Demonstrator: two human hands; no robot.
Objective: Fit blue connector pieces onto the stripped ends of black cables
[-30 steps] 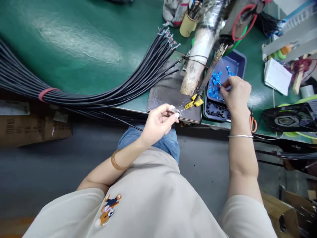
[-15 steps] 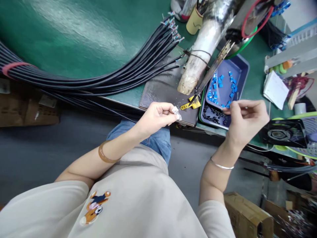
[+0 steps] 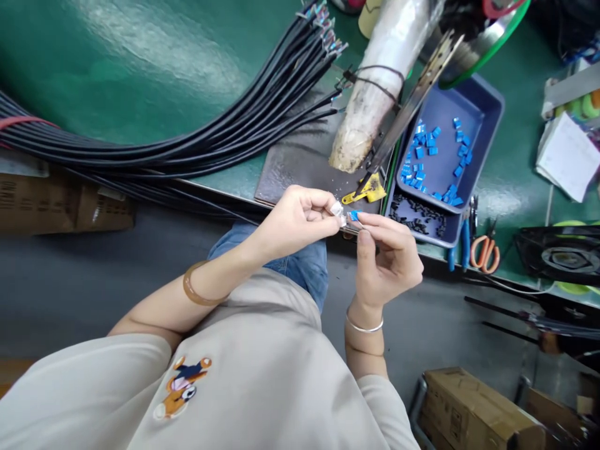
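Note:
My left hand [image 3: 304,215] is closed in a pinch on a small white piece [image 3: 338,211], whose exact kind I cannot make out. Facing it, my right hand [image 3: 387,253] pinches a small blue connector [image 3: 353,215] between thumb and fingers. The connector is close beside the white piece; whether they touch I cannot tell. Many like blue connectors lie in a blue tray [image 3: 490,119] to the right. Small black parts [image 3: 417,215] sit in the tray section nearest me. Just beyond my hands, a yellow-handled tool [image 3: 365,190] rests on a dark board [image 3: 285,172].
A thick bundle of black cables [image 3: 187,153] with stripped ends runs across the green table [image 3: 154,69]. A wrapped white tube [image 3: 370,94] leans over the board. Orange-handled scissors [image 3: 485,253] and blue-handled pliers [image 3: 465,240] lie at the right edge, near a black fan [image 3: 557,256].
My right hand has come left from the tray with a blue connector, up to my left hand. The left hand keeps its pinch on the white piece. The view has shifted slightly.

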